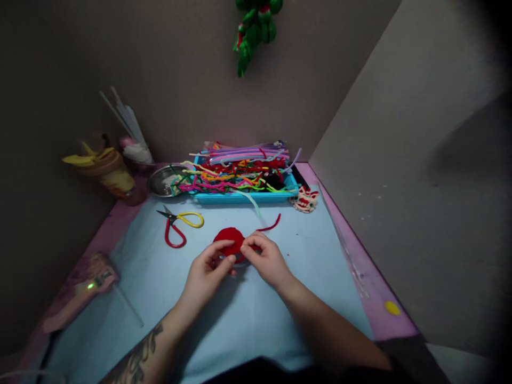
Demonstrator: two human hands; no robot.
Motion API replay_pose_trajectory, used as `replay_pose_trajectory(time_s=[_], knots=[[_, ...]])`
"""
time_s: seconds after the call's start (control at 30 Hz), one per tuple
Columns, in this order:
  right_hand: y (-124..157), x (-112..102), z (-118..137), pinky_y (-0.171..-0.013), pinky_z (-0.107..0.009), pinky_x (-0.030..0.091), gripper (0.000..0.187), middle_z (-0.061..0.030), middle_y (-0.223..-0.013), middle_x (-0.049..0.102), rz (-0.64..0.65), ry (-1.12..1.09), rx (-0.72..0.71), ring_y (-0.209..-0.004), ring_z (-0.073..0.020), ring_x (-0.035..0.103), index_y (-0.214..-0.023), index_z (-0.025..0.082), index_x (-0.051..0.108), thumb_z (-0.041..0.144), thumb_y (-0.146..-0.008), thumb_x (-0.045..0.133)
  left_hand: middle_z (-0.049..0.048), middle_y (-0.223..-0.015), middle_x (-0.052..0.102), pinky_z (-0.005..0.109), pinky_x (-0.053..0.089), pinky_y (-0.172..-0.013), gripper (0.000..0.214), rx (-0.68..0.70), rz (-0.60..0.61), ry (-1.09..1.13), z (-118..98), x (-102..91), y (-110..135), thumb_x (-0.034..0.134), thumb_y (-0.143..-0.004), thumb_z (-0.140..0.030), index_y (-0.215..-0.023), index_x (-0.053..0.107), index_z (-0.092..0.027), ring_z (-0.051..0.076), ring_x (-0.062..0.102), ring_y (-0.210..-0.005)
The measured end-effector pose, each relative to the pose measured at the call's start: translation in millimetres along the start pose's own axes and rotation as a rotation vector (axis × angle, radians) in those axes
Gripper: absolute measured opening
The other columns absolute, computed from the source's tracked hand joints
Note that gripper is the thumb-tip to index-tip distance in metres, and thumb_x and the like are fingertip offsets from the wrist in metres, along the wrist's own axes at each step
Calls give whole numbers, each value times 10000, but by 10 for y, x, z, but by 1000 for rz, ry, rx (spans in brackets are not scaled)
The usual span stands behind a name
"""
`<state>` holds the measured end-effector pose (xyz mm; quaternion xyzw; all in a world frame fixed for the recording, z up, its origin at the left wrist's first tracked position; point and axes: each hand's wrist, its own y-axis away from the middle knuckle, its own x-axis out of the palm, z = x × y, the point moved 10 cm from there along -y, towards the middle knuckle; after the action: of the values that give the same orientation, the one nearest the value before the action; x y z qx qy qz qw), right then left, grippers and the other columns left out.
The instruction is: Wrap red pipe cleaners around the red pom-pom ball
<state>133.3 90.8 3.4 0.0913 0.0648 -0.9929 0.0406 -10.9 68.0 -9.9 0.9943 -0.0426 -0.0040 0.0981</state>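
A red fuzzy round piece (229,238), which looks made of pipe cleaner, is held above the blue cloth. My left hand (210,266) is closed round its left and lower edge, the thumb in front. At its right edge my right hand (266,258) pinches a red pipe cleaner (273,223) between thumb and fingertips; an end sticks out beyond the hand. How this strand joins the round piece is hidden by my fingers. Left of my hands lie scissors (172,217) with one red and one yellow handle, blades apart.
Behind my hands stands a blue tray (244,198) heaped with coloured pipe cleaners. A metal bowl (160,184) and a lion-like face piece (304,200) flank it. A pink glue gun (86,296) with a green light lies left. A yellow disc (392,308) lies right. Walls enclose the table.
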Motion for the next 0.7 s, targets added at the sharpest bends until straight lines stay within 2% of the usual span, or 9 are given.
replay_pose_trajectory(time_s=[0.17,0.4,0.7], knots=[[-1,15,11,-696,-261,432,111,7,-729,559,19,4,-1,-729,-136,551,-693,195,618,224,-799,606,13,-643,659,250,444,-507,402,-39,-56,39,18,-47,-14,743,-680,-334,-1019,665,-132,109,549,-473],[6,26,11,-705,-262,434,94,8,-738,573,32,-5,-8,-733,-134,566,-703,195,644,207,-794,624,-15,-567,623,228,412,-490,404,-56,-103,72,51,-90,-25,778,-613,-302,-970,679,-141,96,523,-466],[10,93,44,-697,-257,416,123,10,-753,555,93,25,-19,-736,-126,554,-702,191,631,187,-820,595,-9,-544,611,221,377,-446,357,-63,-170,0,65,-161,-26,769,-609,-333,-891,682,-131,87,476,-433]])
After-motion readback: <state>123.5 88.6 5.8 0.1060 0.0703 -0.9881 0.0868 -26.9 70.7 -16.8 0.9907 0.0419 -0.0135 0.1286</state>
